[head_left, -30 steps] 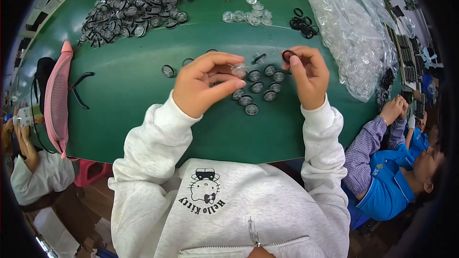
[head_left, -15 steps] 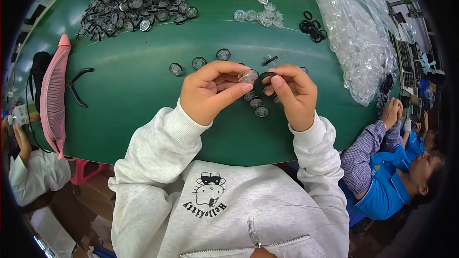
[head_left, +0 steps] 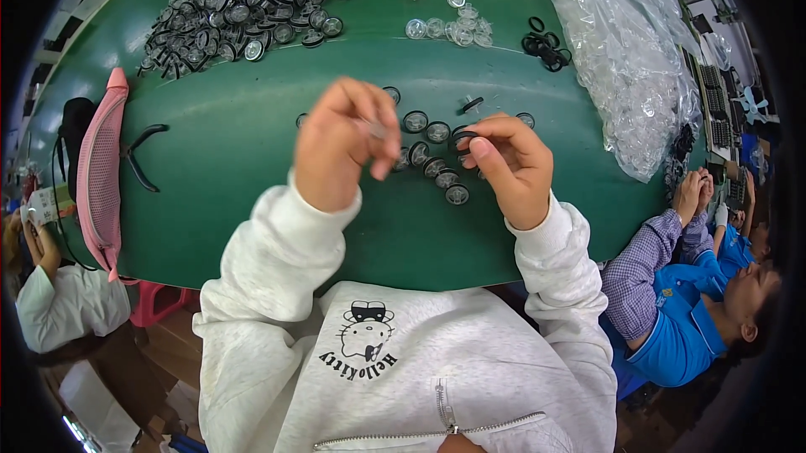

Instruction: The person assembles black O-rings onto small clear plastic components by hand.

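My left hand (head_left: pixel 336 146), smeared by motion, is raised over the green table with its fingers curled. A pale bit of a clear plastic wheel (head_left: pixel 377 129) shows between them. To the right, my right hand (head_left: pixel 514 166) pinches a black rubber ring (head_left: pixel 464 139) between thumb and fingertips. Between and below my hands lie several clear wheels fitted with black rings, one of them a ringed wheel (head_left: pixel 457 194) nearest me. Just beyond my right hand, another ringed wheel (head_left: pixel 473 105) stands tilted on its stem.
A large heap of ringed wheels (head_left: pixel 252 8) covers the far left. Bare clear wheels (head_left: pixel 462 29) and loose black rings (head_left: pixel 546 50) lie at the far middle, beside a plastic bag (head_left: pixel 621 75) of clear parts. Pliers (head_left: pixel 138 157) and a pink pouch (head_left: pixel 101 176) are at left. Co-workers sit at both sides.
My left hand has moved left and away from the ring, turning with the clear wheel in its fingers. More ringed wheels show between my hands. My right hand has barely moved.
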Tool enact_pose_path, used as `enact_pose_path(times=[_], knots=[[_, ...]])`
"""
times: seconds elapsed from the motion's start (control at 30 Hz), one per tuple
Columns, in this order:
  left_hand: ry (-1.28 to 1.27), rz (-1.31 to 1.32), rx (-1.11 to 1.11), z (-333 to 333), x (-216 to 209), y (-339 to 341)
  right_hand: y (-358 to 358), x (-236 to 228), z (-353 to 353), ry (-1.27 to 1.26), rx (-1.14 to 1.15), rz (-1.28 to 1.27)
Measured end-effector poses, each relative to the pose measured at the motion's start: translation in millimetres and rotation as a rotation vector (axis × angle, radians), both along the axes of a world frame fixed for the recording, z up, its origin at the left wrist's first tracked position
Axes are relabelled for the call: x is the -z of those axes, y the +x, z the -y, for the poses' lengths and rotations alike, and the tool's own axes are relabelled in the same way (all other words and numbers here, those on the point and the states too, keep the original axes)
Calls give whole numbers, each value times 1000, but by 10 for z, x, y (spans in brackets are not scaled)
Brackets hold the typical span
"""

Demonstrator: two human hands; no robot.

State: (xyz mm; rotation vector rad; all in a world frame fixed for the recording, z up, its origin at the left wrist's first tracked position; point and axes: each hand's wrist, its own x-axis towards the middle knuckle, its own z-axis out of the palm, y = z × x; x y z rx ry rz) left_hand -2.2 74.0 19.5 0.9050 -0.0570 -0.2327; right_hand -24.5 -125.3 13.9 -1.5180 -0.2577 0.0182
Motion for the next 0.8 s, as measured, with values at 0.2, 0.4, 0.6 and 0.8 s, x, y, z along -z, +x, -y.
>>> enact_pose_path(times=[0.2, 0.4, 0.6, 0.8], knots=[[524, 177, 125, -733, -408, 1041, -10, 5, 29, 12, 19, 45], [1422, 641, -53, -769, -289, 1499, -3, -28, 57, -15, 28, 58], [1862, 704, 280, -714, -194, 1593, -1, -15, 97, -28, 60, 83], [1867, 724, 373, -748, -114, 1561, 11, -31, 98, -40, 62, 105]])
